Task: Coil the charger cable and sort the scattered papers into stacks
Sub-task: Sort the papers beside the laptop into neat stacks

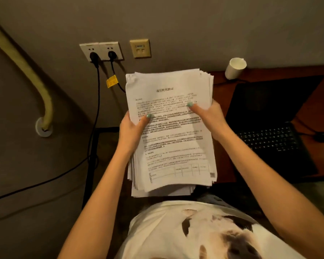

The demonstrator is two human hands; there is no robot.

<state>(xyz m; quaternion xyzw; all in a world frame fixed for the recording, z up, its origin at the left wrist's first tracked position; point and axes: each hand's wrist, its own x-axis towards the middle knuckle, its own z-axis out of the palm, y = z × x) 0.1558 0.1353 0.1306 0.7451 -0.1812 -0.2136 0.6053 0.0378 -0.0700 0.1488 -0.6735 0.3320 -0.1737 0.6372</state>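
A thick stack of printed white papers [173, 146] is held up in front of me, its edges slightly uneven. My left hand [132, 130] grips its left edge with the thumb on the top sheet. My right hand [212, 118] grips the right edge, thumb also pressed on top. A black cable [96, 101] runs down from a wall plug and trails across the floor to the left. A second black cable with a yellow tag [111, 81] drops from the neighbouring plug and passes behind the papers.
An open black laptop [269, 128] sits on the reddish-brown desk [310, 109] at right. A white paper cup [235, 68] stands at the desk's back edge by the wall. Wall sockets [101, 51] are above. A padded yellow pipe [26, 68] runs down the left wall.
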